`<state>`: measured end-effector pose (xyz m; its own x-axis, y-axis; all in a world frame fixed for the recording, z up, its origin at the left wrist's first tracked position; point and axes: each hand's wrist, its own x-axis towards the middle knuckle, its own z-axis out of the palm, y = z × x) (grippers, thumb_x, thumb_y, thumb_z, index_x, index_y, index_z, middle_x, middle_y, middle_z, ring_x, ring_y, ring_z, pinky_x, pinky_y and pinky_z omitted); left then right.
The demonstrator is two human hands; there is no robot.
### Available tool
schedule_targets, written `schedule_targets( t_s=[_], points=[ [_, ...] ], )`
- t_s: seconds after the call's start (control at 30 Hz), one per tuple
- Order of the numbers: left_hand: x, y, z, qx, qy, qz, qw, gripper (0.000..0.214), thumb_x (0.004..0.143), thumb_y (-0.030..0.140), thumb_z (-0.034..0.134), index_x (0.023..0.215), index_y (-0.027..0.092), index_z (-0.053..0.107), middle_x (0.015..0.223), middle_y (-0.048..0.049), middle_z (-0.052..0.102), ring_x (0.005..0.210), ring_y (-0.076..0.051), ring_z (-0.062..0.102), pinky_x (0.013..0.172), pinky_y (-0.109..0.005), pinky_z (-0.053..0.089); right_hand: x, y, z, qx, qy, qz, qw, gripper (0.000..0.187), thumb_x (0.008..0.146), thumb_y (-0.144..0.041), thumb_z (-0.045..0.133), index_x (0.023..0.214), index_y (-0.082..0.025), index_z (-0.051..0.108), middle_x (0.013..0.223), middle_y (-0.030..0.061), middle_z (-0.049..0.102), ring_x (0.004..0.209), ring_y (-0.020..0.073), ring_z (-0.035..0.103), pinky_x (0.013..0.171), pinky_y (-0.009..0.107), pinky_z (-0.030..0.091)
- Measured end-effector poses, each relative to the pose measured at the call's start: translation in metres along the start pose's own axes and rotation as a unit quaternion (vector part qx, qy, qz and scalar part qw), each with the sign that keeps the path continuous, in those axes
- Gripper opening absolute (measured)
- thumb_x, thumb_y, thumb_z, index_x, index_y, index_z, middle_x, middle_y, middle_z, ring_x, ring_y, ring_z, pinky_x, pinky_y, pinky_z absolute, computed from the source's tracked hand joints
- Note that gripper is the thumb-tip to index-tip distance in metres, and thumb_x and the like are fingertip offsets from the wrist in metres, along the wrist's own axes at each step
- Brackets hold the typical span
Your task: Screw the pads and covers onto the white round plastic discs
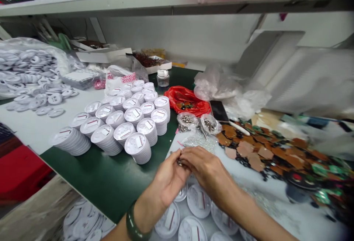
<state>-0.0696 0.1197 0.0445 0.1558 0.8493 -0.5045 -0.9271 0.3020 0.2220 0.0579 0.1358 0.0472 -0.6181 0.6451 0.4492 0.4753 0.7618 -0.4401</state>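
Observation:
My left hand [170, 179] is turned palm up and half curled, with a few small shiny metal parts [179, 162] lying between its fingers. Over it bends my right hand [206, 165], its fingertips pinched together at those parts; what they grip is hidden. Below both hands lie several round white plastic discs [198, 201], each with a pale rectangular piece on it. Just beyond the fingers is a spread of clear tiny pieces [200, 140]. Two small clear bowls, a left bowl [188, 119] and a right bowl [210, 124], hold metal bits, with tweezers [202, 127] between them.
Stacks of white discs [138, 147] stand on the green mat [118, 180] at left. A red plastic bag [177, 95], a lidded jar [163, 79] and a dark phone-like slab [219, 111] are behind. Brown and green boards [265, 152] cover the right. A shelf [171, 1] hangs overhead.

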Motion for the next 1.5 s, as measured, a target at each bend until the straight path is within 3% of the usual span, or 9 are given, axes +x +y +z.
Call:
schedule_targets(
  t_s=[0.13, 0.27, 0.43, 0.53, 0.73, 0.87, 1.03, 1.27, 1.5],
  points=[
    [-0.018, -0.003, -0.022, 0.03, 0.009, -0.015, 0.999, 0.03, 0.105, 0.005, 0.041, 0.089, 0.007, 0.067, 0.091, -0.0105, 0.071, 0.08, -0.014, 0.07, 0.081, -0.026, 0.059, -0.013, 0.0, -0.003, -0.011, 0.047, -0.009, 0.999, 0.02, 0.098, -0.012, 0.052, 0.098, -0.018, 0.071, 0.101, 0.0112, 0.073, 0.092, 0.0244, 0.067, 0.078, 0.041, 0.056],
    [-0.035, -0.01, -0.042, 0.093, -0.049, 0.002, 0.994, 0.013, 0.1, 0.011, 0.059, 0.098, 0.005, 0.071, 0.106, -0.014, 0.072, 0.096, -0.019, 0.071, 0.096, -0.035, 0.058, -0.027, -0.002, 0.0, -0.014, 0.08, -0.014, 0.997, 0.016, 0.098, -0.012, 0.056, 0.099, -0.017, 0.071, 0.103, 0.0115, 0.072, 0.095, 0.0243, 0.067, 0.08, 0.041, 0.053],
    [-0.045, -0.018, -0.056, 0.125, -0.074, 0.013, 0.989, 0.01, 0.09, 0.017, 0.078, 0.091, 0.007, 0.075, 0.093, -0.0087, 0.072, 0.085, -0.014, 0.07, 0.09, -0.029, 0.059, -0.045, -0.014, 0.008, -0.046, 0.097, -0.086, 0.99, 0.022, 0.101, -0.011, 0.048, 0.111, -0.016, 0.067, 0.104, 0.0102, 0.075, 0.095, 0.0224, 0.068, 0.083, 0.041, 0.051],
    [-0.047, -0.018, -0.061, 0.127, -0.051, 0.01, 0.991, 0.016, 0.082, 0.02, 0.086, 0.087, 0.008, 0.075, 0.089, -0.0079, 0.073, 0.082, -0.015, 0.071, 0.083, -0.026, 0.06, -0.053, -0.013, 0.002, -0.02, 0.106, -0.08, 0.991, 0.023, 0.102, -0.012, 0.048, 0.113, -0.018, 0.067, 0.105, 0.0089, 0.077, 0.093, 0.0211, 0.071, 0.08, 0.038, 0.054],
    [-0.05, -0.008, -0.072, 0.161, 0.014, 0.002, 0.987, 0.019, 0.085, 0.023, 0.082, 0.089, 0.006, 0.076, 0.097, -0.0168, 0.077, 0.088, -0.022, 0.076, 0.081, -0.027, 0.061, -0.086, 0.02, -0.024, -0.067, 0.043, 0.001, 0.997, 0.025, 0.095, -0.011, 0.057, 0.113, -0.024, 0.068, 0.107, 0.0073, 0.077, 0.099, 0.0233, 0.073, 0.079, 0.036, 0.059],
    [-0.049, -0.002, -0.08, 0.171, 0.019, 0.015, 0.985, 0.018, 0.088, 0.023, 0.079, 0.091, 0.006, 0.076, 0.097, -0.0153, 0.078, 0.088, -0.021, 0.076, 0.084, -0.027, 0.061, -0.113, 0.026, -0.012, -0.091, -0.054, 0.06, 0.993, 0.018, 0.092, -0.02, 0.065, 0.109, -0.024, 0.066, 0.1, 0.0075, 0.072, 0.089, 0.0269, 0.07, 0.073, 0.042, 0.057],
    [-0.049, -0.001, -0.085, 0.173, 0.039, 0.02, 0.984, 0.016, 0.088, 0.023, 0.079, 0.091, 0.007, 0.076, 0.095, -0.0128, 0.079, 0.087, -0.019, 0.076, 0.081, -0.025, 0.061, -0.12, 0.024, 0.003, -0.097, -0.114, 0.082, 0.985, 0.044, 0.078, -0.028, 0.084, 0.116, -0.025, 0.062, 0.099, 0.0069, 0.067, 0.088, 0.0296, 0.067, 0.073, 0.046, 0.053],
    [-0.053, 0.003, -0.084, 0.178, 0.057, 0.023, 0.982, 0.011, 0.093, 0.018, 0.072, 0.089, 0.008, 0.076, 0.095, -0.0125, 0.08, 0.088, -0.019, 0.077, 0.082, -0.024, 0.061, -0.115, 0.029, 0.007, -0.077, -0.116, 0.097, 0.986, 0.036, 0.078, -0.024, 0.084, 0.106, -0.026, 0.063, 0.096, 0.0043, 0.065, 0.087, 0.0273, 0.063, 0.074, 0.042, 0.047],
    [-0.05, 0.003, -0.089, 0.183, 0.057, 0.014, 0.981, 0.02, 0.084, 0.026, 0.083, 0.091, 0.008, 0.076, 0.097, -0.0134, 0.079, 0.093, -0.022, 0.076, 0.084, -0.026, 0.061, -0.113, 0.027, 0.008, -0.062, -0.138, 0.106, 0.983, 0.028, 0.081, -0.02, 0.081, 0.103, -0.027, 0.065, 0.096, 0.0033, 0.067, 0.088, 0.0258, 0.062, 0.076, 0.039, 0.043]
  ],
)
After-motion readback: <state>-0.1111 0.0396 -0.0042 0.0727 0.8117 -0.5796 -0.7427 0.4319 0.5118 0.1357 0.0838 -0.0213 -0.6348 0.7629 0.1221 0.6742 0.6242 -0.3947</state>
